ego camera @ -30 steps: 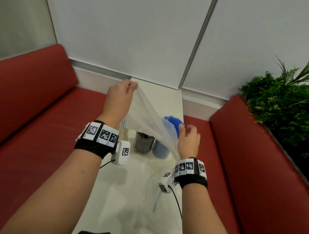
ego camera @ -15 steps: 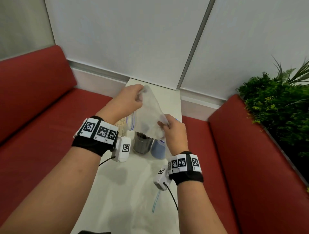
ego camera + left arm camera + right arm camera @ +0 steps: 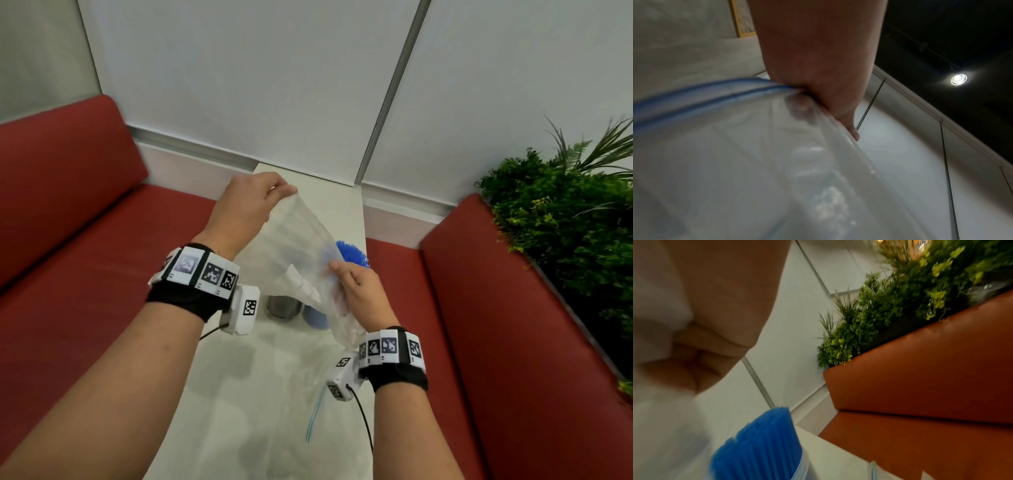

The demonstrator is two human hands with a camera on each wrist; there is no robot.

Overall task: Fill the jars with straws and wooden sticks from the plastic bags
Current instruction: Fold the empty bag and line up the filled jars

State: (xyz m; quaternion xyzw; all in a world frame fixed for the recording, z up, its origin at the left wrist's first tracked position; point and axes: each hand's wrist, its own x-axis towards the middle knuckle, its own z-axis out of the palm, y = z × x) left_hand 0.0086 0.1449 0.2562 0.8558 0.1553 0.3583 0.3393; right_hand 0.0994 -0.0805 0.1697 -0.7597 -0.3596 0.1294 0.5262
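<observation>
Above the white table [image 3: 239, 394], a clear plastic bag [image 3: 294, 253] hangs stretched between both hands. Up at its far corner, the left hand [image 3: 246, 209] pinches the blue-lined zip edge; lower and nearer, the right hand [image 3: 359, 291] grasps the bag's side. Just behind the bag stand a jar of blue straws [image 3: 352, 255] and a dark jar [image 3: 282, 306].

A narrow white table [image 3: 342, 212] set between two red benches carries a dark metal jar [image 3: 283, 306], a clear jar [image 3: 317, 317] packed with upright blue straws [image 3: 352, 251] just beside it, and a flat clear zip-top plastic bag [image 3: 291, 404] nearer the camera.
</observation>
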